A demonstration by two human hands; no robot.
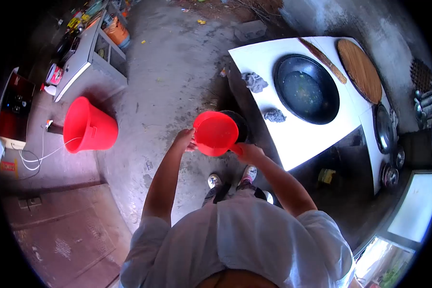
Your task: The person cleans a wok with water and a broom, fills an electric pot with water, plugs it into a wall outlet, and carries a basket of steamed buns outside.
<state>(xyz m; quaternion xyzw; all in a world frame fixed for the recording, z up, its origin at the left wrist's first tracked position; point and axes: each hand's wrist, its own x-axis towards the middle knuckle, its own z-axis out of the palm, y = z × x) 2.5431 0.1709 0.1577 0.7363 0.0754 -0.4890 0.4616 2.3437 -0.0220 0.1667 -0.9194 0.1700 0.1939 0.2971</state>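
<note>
The right hand closes around the handle of a red dipper as the left hand grips its opposite side, the dipper held above the concrete floor and partly covering a dark container. Liquid with pale bits already lies in the wide black wok set into the white counter, and no stream shows leaving the dipper; whether the container is filled or any pouring is complete cannot be told.
</note>
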